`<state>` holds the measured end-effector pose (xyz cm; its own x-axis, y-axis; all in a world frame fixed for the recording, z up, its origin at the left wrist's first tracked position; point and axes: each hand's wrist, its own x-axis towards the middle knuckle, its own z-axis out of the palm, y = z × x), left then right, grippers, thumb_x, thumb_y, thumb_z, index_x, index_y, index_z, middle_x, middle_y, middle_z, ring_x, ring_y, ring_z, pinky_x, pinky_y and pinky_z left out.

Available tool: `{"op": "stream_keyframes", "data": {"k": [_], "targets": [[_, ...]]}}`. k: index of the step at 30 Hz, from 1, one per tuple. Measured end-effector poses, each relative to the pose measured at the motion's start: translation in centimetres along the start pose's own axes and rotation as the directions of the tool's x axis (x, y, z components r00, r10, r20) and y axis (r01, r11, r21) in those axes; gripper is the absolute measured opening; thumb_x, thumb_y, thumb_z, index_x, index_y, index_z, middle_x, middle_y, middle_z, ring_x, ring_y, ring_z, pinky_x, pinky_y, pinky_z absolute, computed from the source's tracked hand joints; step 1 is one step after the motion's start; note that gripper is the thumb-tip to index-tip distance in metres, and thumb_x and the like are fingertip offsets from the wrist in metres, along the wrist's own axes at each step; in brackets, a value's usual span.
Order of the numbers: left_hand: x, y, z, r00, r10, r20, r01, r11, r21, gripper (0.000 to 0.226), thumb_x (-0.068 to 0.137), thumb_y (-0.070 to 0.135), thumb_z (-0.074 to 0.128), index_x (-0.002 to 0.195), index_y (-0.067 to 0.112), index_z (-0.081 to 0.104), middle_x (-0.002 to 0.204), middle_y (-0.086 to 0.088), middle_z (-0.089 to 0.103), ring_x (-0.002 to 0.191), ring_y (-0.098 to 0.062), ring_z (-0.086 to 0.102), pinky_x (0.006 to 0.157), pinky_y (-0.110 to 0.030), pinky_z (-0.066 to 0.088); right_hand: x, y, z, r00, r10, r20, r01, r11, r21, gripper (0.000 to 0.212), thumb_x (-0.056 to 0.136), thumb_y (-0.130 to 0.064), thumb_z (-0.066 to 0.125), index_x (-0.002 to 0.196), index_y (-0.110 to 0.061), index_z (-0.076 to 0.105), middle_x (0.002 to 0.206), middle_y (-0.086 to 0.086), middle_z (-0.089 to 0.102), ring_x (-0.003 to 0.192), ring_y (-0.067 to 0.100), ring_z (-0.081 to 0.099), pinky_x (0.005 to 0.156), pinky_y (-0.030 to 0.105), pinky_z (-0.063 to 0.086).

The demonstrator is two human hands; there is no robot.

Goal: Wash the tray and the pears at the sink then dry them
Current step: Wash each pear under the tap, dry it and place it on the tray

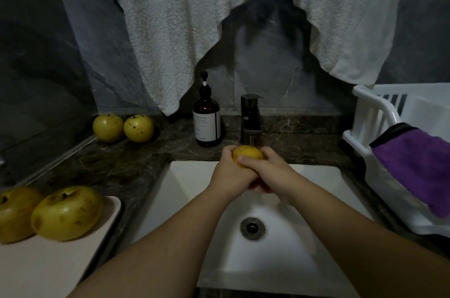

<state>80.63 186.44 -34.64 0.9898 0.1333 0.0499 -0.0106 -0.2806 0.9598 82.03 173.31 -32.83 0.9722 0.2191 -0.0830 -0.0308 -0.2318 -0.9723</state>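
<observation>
At the near left corner of the counter [126, 166] your tray [60, 263] lies flat, running off the left and bottom of the view, with two pears on its far end: one pear [14, 213] cut by the left edge, the other pear [67, 212] touching it on the right. Further back, along the counter's back edge by the wall, two more pears sit side by side, the left one [107, 127] touching the right one [138, 128]. To their right a brown pump bottle [207, 118] stands upright on the back edge, just beside the dark tap [251, 118].

Directly below the tap's spout, over the back edge of the white sink [194, 188], you hold a fifth pear [247, 152] between both hands. Your left hand [231, 173] wraps it from the left, fingers curled round its far side. Your right hand [267, 171] grips it from the right, fingers laid across its front and over your left hand. The drain [252, 228] lies below your wrists in the basin.

On the counter's right edge a white dish rack [372, 124] stands, and a purple cloth [414, 166] hangs over its near rim. A pale towel [194, 17] hangs on the wall above everything.
</observation>
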Motion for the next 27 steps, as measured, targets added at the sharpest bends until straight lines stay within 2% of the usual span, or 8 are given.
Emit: {"op": "stream_keyframes", "data": {"k": [3, 5, 7, 11, 13, 18, 23, 27], "targets": [[-0.1, 0.1, 0.0, 1.000, -0.012, -0.004, 0.012, 1.000, 0.008, 0.076, 0.063, 0.044, 0.085, 0.126, 0.038, 0.042, 0.108, 0.007, 0.066, 0.094, -0.013, 0.069, 0.075, -0.035, 0.060, 0.1, -0.1, -0.3, 0.996, -0.071, -0.044, 0.066, 0.992, -0.108, 0.054, 0.092, -0.059, 0.063, 0.139, -0.038, 0.046, 0.114, 0.002, 0.066, 0.084, 0.021, 0.072, 0.053, 0.024, 0.050], [-0.2, 0.0, 0.1, 1.000, 0.004, -0.022, -0.003, 1.000, 0.018, 0.077, 0.062, 0.044, 0.087, 0.125, 0.039, 0.044, 0.107, 0.011, 0.065, 0.094, -0.009, 0.067, 0.077, -0.032, 0.059, 0.0, -0.1, -0.2, 0.996, 0.086, -0.003, -0.086, 0.996, -0.020, 0.057, 0.093, -0.070, 0.051, 0.134, -0.032, 0.045, 0.111, 0.008, 0.070, 0.079, 0.024, 0.076, 0.060, 0.031, 0.056], [-0.3, 0.1, 0.1, 1.000, 0.006, -0.017, -0.006, 1.000, 0.015, 0.077, 0.062, 0.042, 0.085, 0.127, 0.038, 0.043, 0.107, 0.011, 0.064, 0.094, -0.007, 0.066, 0.073, -0.028, 0.058, -0.1, -0.1, 0.1, 0.987, 0.157, 0.038, -0.159, 0.987, 0.038, 0.062, 0.089, -0.070, 0.058, 0.130, -0.027, 0.044, 0.106, 0.013, 0.072, 0.074, 0.027, 0.077, 0.067, 0.041, 0.063], [-0.2, 0.6, 0.0, 0.998, -0.045, 0.039, 0.045, 0.999, -0.006, 0.086, 0.060, 0.042, 0.080, 0.136, 0.038, 0.040, 0.112, 0.002, 0.067, 0.096, -0.019, 0.070, 0.070, -0.034, 0.057, -0.1, -0.1, -0.3, 0.993, -0.093, -0.068, 0.087, 0.992, -0.088, 0.066, 0.078, -0.049, 0.081, 0.135, -0.035, 0.049, 0.114, -0.002, 0.065, 0.090, 0.015, 0.070, 0.073, 0.034, 0.060], [-0.3, 0.6, 0.1, 0.996, -0.064, 0.063, 0.066, 0.997, -0.029, 0.089, 0.061, 0.041, 0.081, 0.139, 0.038, 0.039, 0.113, 0.001, 0.068, 0.096, -0.020, 0.072, 0.070, -0.035, 0.060, 0.0, -0.1, -0.4, 0.987, -0.133, -0.091, 0.120, 0.984, -0.133, 0.072, 0.078, -0.047, 0.082, 0.139, -0.037, 0.047, 0.122, -0.006, 0.060, 0.098, 0.008, 0.061, 0.078, 0.031, 0.054], [-0.1, 0.4, 0.4, 0.998, -0.056, 0.029, 0.059, 0.991, -0.117, 0.092, 0.066, 0.032, 0.085, 0.144, 0.037, 0.038, 0.123, 0.000, 0.065, 0.106, -0.021, 0.070, 0.094, -0.046, 0.061, -0.2, -0.2, 0.2, 0.994, 0.104, -0.025, -0.106, 0.990, -0.088, 0.067, 0.082, -0.069, 0.067, 0.131, -0.032, 0.041, 0.102, 0.003, 0.072, 0.078, 0.021, 0.076, 0.061, 0.033, 0.058], [-0.7, 1.3, -0.2, 0.990, -0.115, 0.086, 0.128, 0.978, -0.165, 0.093, 0.064, 0.047, 0.084, 0.143, 0.049, 0.035, 0.120, 0.008, 0.063, 0.103, -0.015, 0.068, 0.074, -0.033, 0.061, -0.2, -0.3, -0.6, 0.999, -0.027, -0.035, 0.025, 0.998, -0.062, 0.055, 0.090, -0.056, 0.066, 0.138, -0.038, 0.047, 0.120, 0.001, 0.063, 0.095, 0.024, 0.070, 0.064, 0.034, 0.057], [-0.8, 1.4, -0.2, 0.981, -0.147, 0.126, 0.177, 0.944, -0.277, 0.092, 0.063, 0.050, 0.087, 0.142, 0.044, 0.040, 0.123, 0.004, 0.062, 0.108, -0.019, 0.068, 0.088, -0.040, 0.063, -0.3, -0.2, -1.3, 0.999, 0.025, -0.022, -0.025, 1.000, -0.002, 0.041, 0.099, -0.056, 0.052, 0.137, -0.041, 0.051, 0.118, 0.003, 0.065, 0.093, 0.026, 0.070, 0.065, 0.035, 0.056]]}}
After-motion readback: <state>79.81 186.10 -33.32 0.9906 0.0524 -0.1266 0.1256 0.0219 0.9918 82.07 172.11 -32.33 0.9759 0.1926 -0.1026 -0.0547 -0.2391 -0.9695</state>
